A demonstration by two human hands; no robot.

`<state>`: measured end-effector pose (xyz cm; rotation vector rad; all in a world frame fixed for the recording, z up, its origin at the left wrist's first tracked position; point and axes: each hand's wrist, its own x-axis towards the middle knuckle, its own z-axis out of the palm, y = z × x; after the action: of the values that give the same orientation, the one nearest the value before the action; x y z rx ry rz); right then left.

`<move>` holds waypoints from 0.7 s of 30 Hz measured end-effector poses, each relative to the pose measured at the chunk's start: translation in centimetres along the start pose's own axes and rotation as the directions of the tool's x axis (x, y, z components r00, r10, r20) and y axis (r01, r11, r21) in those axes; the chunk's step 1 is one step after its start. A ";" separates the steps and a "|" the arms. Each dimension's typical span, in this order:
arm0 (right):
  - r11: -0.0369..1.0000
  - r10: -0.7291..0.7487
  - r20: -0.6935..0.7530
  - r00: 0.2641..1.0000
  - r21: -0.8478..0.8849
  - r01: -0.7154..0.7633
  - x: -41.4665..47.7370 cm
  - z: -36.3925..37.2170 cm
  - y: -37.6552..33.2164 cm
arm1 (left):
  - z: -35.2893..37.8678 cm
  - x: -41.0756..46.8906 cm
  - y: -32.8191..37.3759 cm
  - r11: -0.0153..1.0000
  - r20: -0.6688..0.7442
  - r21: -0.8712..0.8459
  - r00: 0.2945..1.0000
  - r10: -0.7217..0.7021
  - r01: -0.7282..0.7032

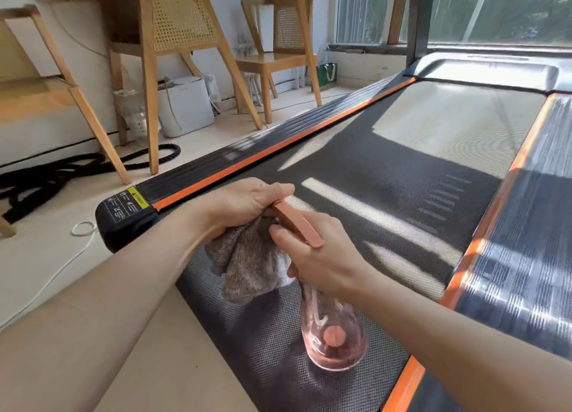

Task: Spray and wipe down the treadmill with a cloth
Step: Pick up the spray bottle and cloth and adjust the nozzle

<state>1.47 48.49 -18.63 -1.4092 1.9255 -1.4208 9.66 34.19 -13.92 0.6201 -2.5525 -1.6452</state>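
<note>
Mid-frame, the right grip point(318, 256) curls round the spray bottle point(334, 334), the left grip point(247, 204) clutches the cloth point(250, 266) — spraying is in hand. Next, probably: squeeze, then wipe the treadmill point(402, 163).

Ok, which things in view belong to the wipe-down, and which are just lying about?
Job: cloth in left hand; spray bottle in right hand; treadmill.
Lying about: black rope, wooden chairs, white container, green bag.
</note>
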 end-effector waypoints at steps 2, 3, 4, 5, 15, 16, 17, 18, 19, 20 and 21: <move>1.000 0.007 -0.014 1.000 -0.001 -0.007 0.3 -0.4 0.0 | -0.5 0.0 0.0 0.998 0.019 -0.060 1.000 0.025 -0.024; 1.000 0.018 -0.024 1.000 0.016 -0.018 0.4 -0.6 0.1 | -0.7 -0.1 -0.1 0.991 0.060 -0.130 0.997 0.047 -0.039; 0.998 0.037 -0.024 0.999 0.054 -0.036 0.5 -0.7 0.1 | -1.0 -0.3 -0.3 0.979 0.106 -0.201 0.992 0.066 -0.044; 0.992 0.061 -0.008 0.998 0.109 -0.060 0.5 -0.7 0.1 | -1.2 -0.4 -0.6 0.965 0.141 -0.259 0.987 0.074 -0.035; 0.997 0.031 0.072 0.997 -0.066 -0.027 0.1 -1.0 -0.2 | 0.5 -0.4 -0.5 0.970 0.067 -0.222 0.994 -0.090 0.103; 0.995 0.037 0.080 0.996 -0.096 -0.029 0.0 -1.0 -0.2 | 0.3 -0.4 -0.6 0.982 0.057 -0.152 0.993 -0.105 0.113; 0.994 0.048 0.083 0.995 -0.107 -0.039 0.1 -1.1 -0.2 | 0.2 -0.4 -0.8 0.986 0.054 -0.120 0.993 -0.110 0.115; 0.994 0.058 0.074 0.996 -0.099 -0.050 0.1 -1.1 0.0 | 0.0 -0.4 -1.0 0.983 0.059 -0.143 0.993 -0.107 0.114; 0.995 0.068 0.056 0.996 -0.073 -0.064 0.2 -1.2 0.1 | -0.1 -0.5 -1.2 0.973 0.070 -0.206 0.994 -0.089 0.102; 0.996 0.086 0.039 0.996 -0.041 -0.084 0.2 -1.2 0.2 | -0.2 -0.5 -1.3 0.957 0.085 -0.281 0.995 -0.052 0.074; 0.994 0.108 0.032 0.994 -0.009 -0.108 0.3 -1.2 0.2 | -0.3 -0.5 -1.5 0.935 0.099 -0.352 0.995 -0.009 0.043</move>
<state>0.35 48.87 -18.25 -1.3022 1.9574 -1.3348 10.66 33.60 -15.02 0.5567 -2.2222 -2.1200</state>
